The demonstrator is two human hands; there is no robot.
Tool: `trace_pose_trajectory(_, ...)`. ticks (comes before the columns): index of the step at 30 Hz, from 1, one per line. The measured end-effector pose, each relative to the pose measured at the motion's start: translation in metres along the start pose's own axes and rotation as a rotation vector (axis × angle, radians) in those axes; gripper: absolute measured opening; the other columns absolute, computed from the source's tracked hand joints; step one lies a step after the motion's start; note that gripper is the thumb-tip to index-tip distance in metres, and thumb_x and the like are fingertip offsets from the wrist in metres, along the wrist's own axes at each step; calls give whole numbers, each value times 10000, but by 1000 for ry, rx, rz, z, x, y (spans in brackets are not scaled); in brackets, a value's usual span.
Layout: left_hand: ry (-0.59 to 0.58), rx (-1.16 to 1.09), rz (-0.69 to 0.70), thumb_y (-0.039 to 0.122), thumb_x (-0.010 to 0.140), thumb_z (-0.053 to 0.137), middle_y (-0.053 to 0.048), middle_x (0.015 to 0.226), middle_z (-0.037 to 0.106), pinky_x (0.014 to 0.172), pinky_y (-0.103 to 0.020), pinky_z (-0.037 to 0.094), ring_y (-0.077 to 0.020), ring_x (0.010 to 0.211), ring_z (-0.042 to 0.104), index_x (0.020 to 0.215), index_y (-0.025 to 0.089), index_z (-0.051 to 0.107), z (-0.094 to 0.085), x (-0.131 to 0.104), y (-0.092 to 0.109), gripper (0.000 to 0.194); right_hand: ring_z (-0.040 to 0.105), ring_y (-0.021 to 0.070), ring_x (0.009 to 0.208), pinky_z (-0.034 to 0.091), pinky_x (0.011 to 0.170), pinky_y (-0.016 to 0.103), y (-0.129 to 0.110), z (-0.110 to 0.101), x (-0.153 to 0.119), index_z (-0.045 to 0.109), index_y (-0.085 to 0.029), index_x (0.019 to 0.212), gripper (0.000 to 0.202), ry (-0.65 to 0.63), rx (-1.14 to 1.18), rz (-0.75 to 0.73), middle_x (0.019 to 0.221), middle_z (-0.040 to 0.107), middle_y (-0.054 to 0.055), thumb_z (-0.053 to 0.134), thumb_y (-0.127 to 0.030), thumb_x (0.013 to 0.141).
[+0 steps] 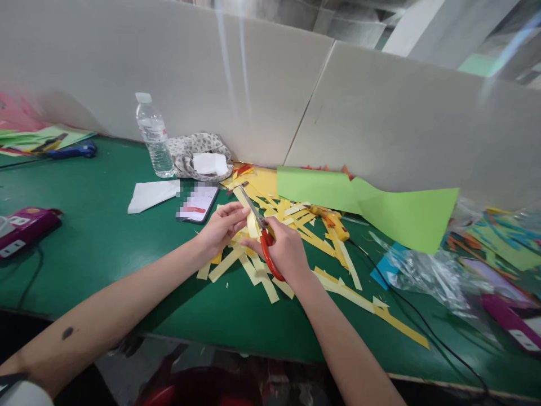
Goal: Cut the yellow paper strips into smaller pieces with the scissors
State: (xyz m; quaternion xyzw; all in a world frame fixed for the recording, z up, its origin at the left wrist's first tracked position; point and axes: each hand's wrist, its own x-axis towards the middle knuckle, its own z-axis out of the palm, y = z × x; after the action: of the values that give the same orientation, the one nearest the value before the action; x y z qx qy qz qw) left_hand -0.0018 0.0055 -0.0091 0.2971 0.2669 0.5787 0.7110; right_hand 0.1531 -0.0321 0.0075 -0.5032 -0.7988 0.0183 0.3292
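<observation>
My right hand [284, 248] is wrapped round the red handles of a pair of scissors [270, 256], whose metal blades point up and to the left. Pinched in my left hand [224, 224] is a pale yellow paper strip [252, 223], which lies along the blades. Whether the blades are closed on the strip is too small to tell. Under and around both hands, many pale and darker yellow paper strips [228, 264] are scattered on the green table [105, 225].
Behind my hands are a phone [198, 203], a water bottle [155, 138], a spotted cloth [181, 152] and white paper [152, 194]. Right of them lie a yellow glue gun [336, 224] with a black cord, green sheets [401, 211] and clear plastic [435, 276]. Purple power strips [29, 228] sit at both sides.
</observation>
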Motion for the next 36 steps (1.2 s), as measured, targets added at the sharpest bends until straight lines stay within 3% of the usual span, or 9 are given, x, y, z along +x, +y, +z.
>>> trace_pose_trajectory(13,-63,27,-30,150,613,763,18,678,682,561,-106,479,-42,572,609,720,146,653,-1,-1,1,153,569,187,686,389,591,268,6,1,0,529,-183,915,556,32,-149,-65,748,624,61,519,-692,692)
trace_pose_trajectory(36,-83,65,-103,162,613,761,26,635,664,443,-104,427,-23,472,546,743,145,654,0,-2,-2,169,561,172,656,381,585,258,2,-2,0,537,-179,869,556,39,-156,-48,714,615,53,499,-706,696)
